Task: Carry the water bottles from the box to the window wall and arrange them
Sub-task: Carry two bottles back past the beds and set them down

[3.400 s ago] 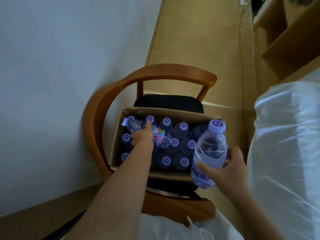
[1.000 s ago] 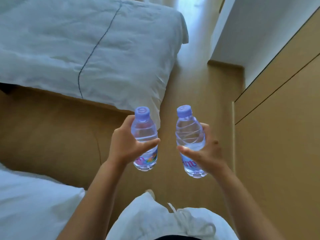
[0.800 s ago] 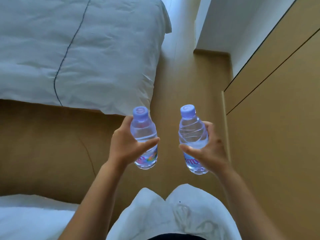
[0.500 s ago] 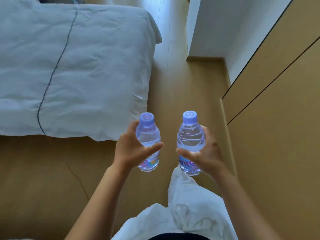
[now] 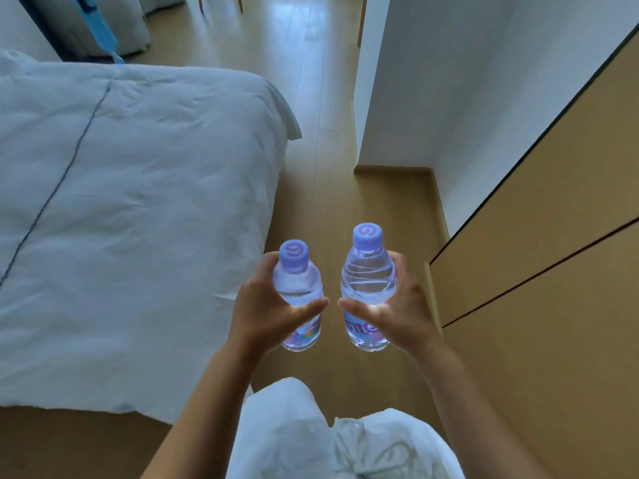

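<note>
moved on from the box, now out of view, and further along the passage than half a second ago, with more of the far floor showing. left hand curled round the left bottle, thumb across its front; right hand wrapped likewise round the right bottle. both bottles upright, purple caps on, held side by side and just apart, in front of the body and above the wooden floor. white trousers at the near edge. white bed on the left, wooden cabinet fronts on the right, white wall corner beyond them. no window wall seen yet. judged step: mid-carry, nothing set down so far. judged next: keep walking toward the brighter far end, hold both bottles level past the bed corner, then lower each onto its base by the wall, one beside the other, before releasing.
</note>
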Available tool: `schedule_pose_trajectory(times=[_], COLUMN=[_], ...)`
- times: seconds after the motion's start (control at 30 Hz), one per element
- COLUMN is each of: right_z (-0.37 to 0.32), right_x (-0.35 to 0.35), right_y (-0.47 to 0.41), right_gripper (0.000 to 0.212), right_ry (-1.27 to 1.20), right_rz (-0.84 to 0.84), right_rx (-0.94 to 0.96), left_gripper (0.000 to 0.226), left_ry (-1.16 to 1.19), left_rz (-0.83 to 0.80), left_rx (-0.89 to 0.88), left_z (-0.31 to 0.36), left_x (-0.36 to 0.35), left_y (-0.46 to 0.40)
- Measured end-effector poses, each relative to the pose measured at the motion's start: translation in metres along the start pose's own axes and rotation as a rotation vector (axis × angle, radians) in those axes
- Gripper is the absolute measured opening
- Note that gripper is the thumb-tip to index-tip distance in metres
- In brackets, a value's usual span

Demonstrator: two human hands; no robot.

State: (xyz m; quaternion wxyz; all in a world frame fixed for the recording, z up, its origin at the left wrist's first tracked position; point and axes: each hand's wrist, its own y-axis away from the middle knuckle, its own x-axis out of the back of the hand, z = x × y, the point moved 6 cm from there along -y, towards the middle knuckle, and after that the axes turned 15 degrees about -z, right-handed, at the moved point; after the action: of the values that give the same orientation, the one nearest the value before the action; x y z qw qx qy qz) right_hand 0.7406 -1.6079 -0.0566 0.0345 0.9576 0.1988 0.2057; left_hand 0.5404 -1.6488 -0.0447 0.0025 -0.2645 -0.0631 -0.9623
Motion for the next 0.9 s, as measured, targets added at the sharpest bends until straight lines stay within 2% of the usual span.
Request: schedule_pose_trajectory(times=[0.2,0.6,0.9], right_z=[0.003,-0.036,-0.025], right_x=[0.019,0.05,0.088], right_y=[-0.108,-0.375,-0.529], right_gripper=[0.068,0.068,0.069], right_ry=[-0.002,-0.015,0.008], right_rz=[0.018,0.117,0.087], right_rx=[-0.033,-0.063,-0.087], left_gripper=[0.063,0.062,0.059], left_ry=[-0.021,-0.052,-0.032], left_rz=[0.005,-0.046,-0.087], left_rx=[-0.009,-0.011,0.037], left_z=[-0.012,-0.02,-0.032], left_x=[0.024,0.127,0.141], left_y=[-0.112,-0.389,-0.545])
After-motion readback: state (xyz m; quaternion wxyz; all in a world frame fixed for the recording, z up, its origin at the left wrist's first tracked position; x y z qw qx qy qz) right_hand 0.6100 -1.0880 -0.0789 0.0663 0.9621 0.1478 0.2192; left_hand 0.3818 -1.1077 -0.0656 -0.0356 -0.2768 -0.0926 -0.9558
